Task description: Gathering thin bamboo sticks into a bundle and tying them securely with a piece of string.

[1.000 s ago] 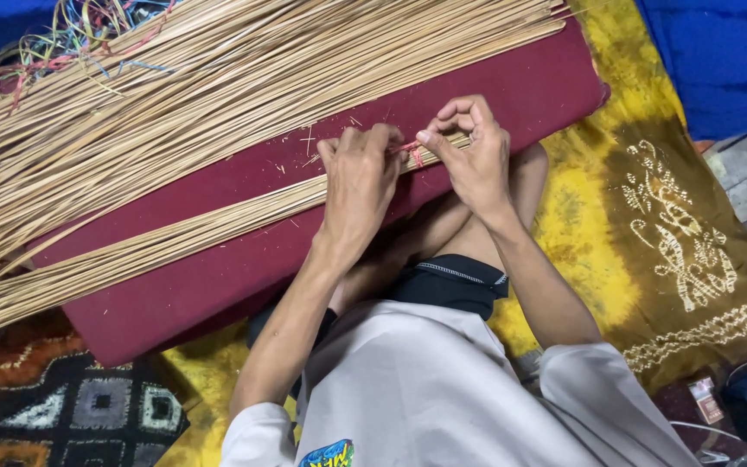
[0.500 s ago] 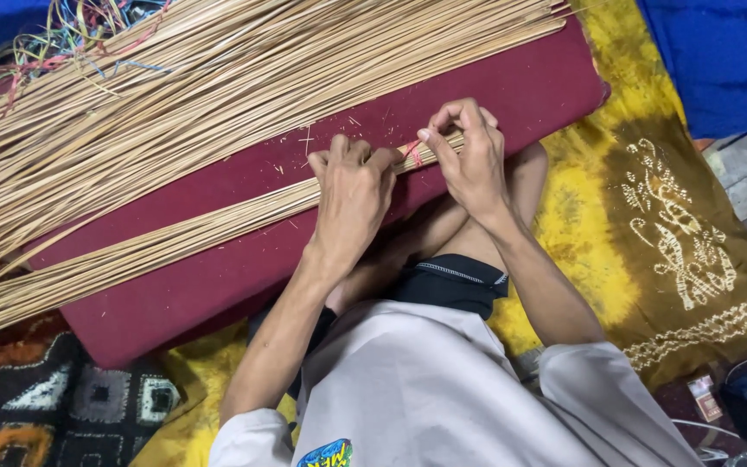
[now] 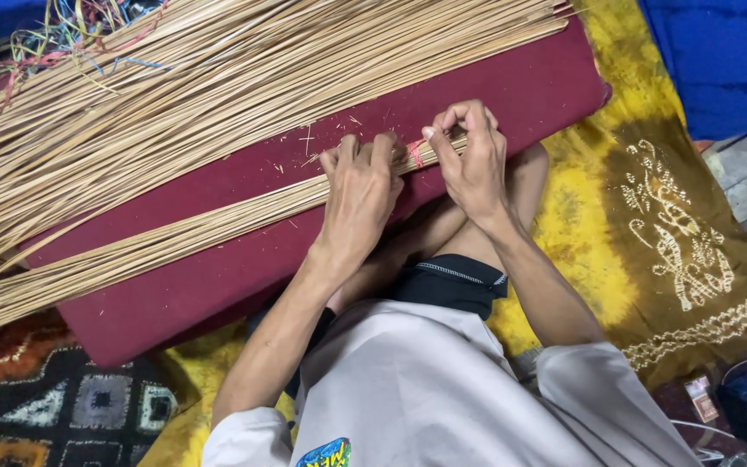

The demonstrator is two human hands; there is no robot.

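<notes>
My left hand [image 3: 360, 195] lies palm down, fingers closed over the near end of a thin bundle of sticks [image 3: 157, 246], pressing it against the maroon cushion [image 3: 512, 95]. My right hand [image 3: 470, 160] is just beside it, fingers curled, thumb and forefinger pinching a red band [image 3: 415, 152] wrapped round the bundle's end. The bundle runs from between my hands out to my left, across the cushion. Beyond my hands, further out on the cushion, lies a large loose heap of sticks [image 3: 218, 78]. Coloured strings [image 3: 54, 39] lie beyond that heap, far to my left. A yellow patterned cloth [image 3: 650, 216] spreads under my right forearm.
</notes>
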